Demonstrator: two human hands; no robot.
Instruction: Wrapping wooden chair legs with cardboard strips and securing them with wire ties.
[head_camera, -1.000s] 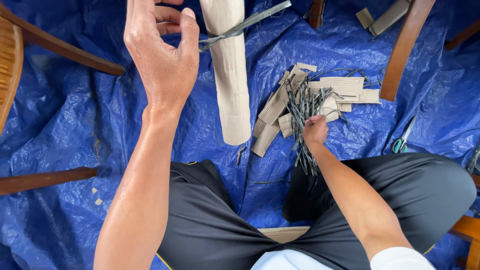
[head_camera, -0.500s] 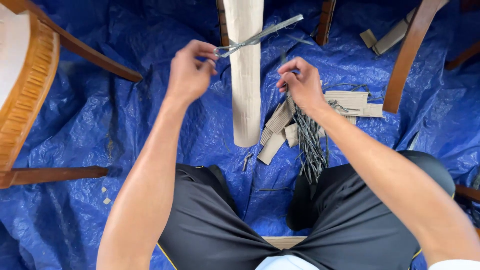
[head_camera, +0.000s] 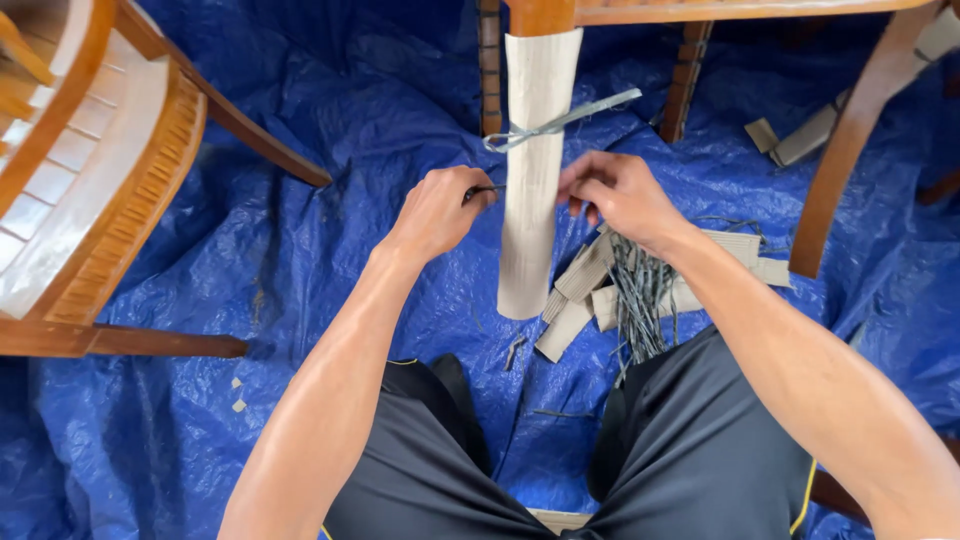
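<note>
No packages, labels, signs or screens are observed — only unprinted surfaces are seen throughout the head view.

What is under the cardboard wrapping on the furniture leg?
The cardboard wrapping covers the leg fully; only brown wood shows above it. A grey strap is tied around it. Both hands are beside it.
</note>
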